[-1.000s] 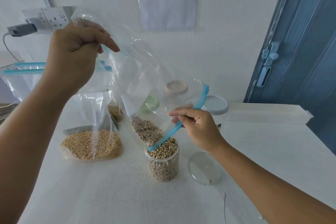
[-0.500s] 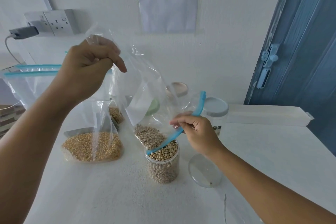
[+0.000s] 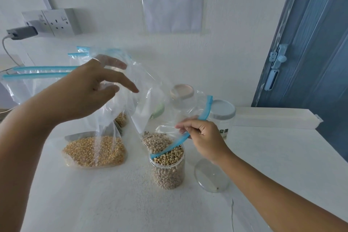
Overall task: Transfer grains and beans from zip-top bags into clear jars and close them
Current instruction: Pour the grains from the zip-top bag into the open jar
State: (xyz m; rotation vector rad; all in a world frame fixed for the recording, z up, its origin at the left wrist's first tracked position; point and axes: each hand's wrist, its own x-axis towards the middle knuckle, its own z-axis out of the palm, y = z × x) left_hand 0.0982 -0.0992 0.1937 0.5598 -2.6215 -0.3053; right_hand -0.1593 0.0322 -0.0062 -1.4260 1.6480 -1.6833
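From the head cam I saw the right hand (image 3: 205,138) pinching the blue zip strip of the clear bag (image 3: 150,100), mouth tipped over the open jar (image 3: 168,167) nearly full of beans. The left hand (image 3: 90,88) had loosely spread fingers against the bag's raised bottom, not really gripping. The jar's lid (image 3: 211,175) lay just right of it on the table (image 3: 113,203).

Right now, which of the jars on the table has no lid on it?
The jar of beans nearest the camera, beside the right hand: its mouth is open and the clear lid lies flat beside it. The white-lidded jar and the beige-lidded jar behind are capped.
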